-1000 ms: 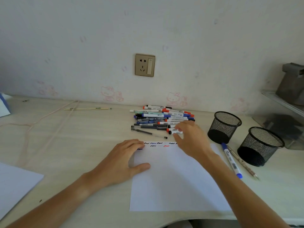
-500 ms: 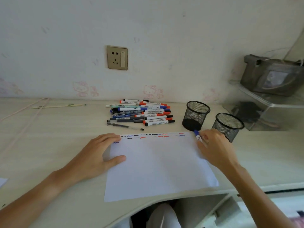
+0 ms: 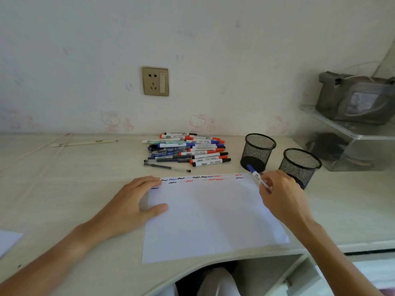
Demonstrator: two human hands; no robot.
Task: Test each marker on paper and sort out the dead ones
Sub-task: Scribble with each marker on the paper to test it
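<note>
Head view: right hand (image 3: 282, 195) grips blue marker (image 3: 256, 175); both mesh cups (image 3: 258, 152) look empty.

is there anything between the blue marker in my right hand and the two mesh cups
Nothing visible. The blue marker in the right hand already lies beside the near mesh cup; the far mesh cup stands just right, with open desk between.

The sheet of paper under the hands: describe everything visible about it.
The sheet of paper is plain white and lies flat on the pale desk, its near edge close to the desk's curved cutout. Short test squiggles in black, blue and red run along its far edge. The left hand rests flat on its left side; the right hand, holding a blue-capped marker, covers its right edge.
</note>
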